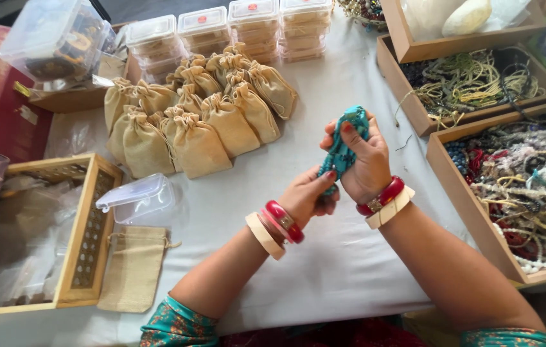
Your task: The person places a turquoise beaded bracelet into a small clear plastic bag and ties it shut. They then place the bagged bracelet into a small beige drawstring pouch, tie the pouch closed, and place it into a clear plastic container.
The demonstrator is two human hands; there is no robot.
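Both hands meet over the white-covered table (324,257), closed together on one bunched strand of turquoise beads (343,144). From where I stand, the right hand (364,160) wraps the upper part with thumb across it, and the left hand (308,196) pinches the lower end just below. Each wrist carries bangles: I count a red and a cream one on the right, and a red, a thinner pinkish and a cream one on the left.

One flat, empty burlap pouch (133,266) lies at the near left, beside one lidded clear plastic box (138,198) and one wooden lattice crate (87,231). Farther back sits a heap of filled drawstring pouches (199,112), roughly eighteen, though overlap hides some. Behind them stand four stacks of clear lidded boxes (234,32). Three wooden trays (472,212) line the right, two of them holding loose bead strands.
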